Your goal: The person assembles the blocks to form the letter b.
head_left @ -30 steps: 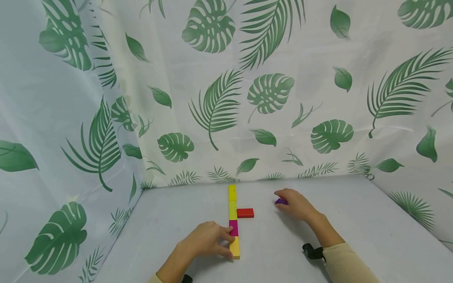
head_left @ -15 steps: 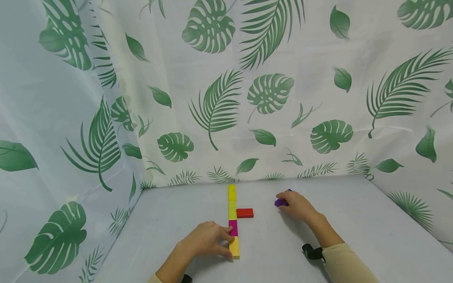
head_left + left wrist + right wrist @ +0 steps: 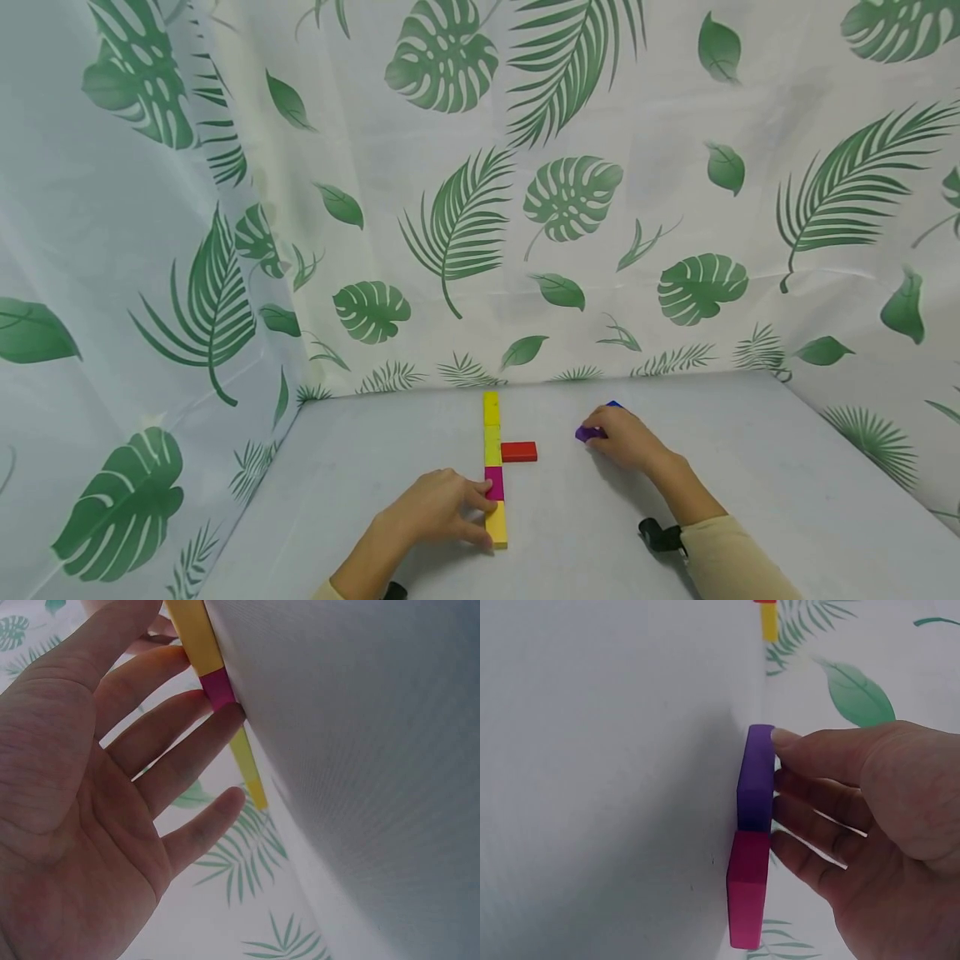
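Left hand flat, fingers straight against block row; right hand fingers pinching purple block on bench.

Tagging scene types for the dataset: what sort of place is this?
Probably a staged tabletop recording booth, not a lived-in room: a white leaf-print fabric backdrop curtains a plain grey table on three sides, and only small coloured rectangular blocks lie on it.
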### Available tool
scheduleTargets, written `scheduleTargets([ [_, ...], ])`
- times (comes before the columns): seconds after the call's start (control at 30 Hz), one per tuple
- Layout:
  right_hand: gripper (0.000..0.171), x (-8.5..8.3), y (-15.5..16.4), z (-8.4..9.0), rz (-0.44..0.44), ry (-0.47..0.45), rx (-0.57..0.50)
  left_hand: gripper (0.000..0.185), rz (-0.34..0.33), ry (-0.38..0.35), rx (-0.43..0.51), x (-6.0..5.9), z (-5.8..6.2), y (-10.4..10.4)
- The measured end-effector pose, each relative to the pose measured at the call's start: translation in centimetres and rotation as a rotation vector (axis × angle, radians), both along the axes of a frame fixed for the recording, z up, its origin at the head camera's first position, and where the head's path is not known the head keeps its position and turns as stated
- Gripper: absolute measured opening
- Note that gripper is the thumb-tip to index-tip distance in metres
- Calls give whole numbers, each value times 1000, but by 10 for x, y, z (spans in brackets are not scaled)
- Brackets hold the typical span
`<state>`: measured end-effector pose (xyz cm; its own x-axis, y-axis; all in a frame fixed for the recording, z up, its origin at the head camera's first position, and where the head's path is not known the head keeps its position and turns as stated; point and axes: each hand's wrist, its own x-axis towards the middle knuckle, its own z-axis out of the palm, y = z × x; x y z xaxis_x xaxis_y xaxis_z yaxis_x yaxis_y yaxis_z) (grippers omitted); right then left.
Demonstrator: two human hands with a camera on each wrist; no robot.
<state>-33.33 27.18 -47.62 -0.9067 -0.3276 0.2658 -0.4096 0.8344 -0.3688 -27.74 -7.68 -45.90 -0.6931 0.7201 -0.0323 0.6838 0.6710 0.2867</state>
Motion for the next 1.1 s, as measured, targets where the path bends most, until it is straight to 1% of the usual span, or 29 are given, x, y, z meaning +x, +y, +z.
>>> scheduleTargets([
  [0.13, 22, 2, -4, 2, 21, -30, -18, 55, 6, -14, 2, 0, 0, 0],
  [0.3, 23, 4, -7, 3, 49, -36, -18, 56, 13, -23, -4, 0, 1, 0],
  [0.57, 22, 3, -9, 3, 94, -38, -27, 56, 5, -10, -3, 0, 0, 0],
  [0.83, 21, 2, -10, 2, 192, -30, -31, 55, -2, 7, 7, -1, -1, 0],
  [1.1, 23, 3, -12, 2, 216, -49, -35, 54, -11, 12, 5, 0, 0, 0],
])
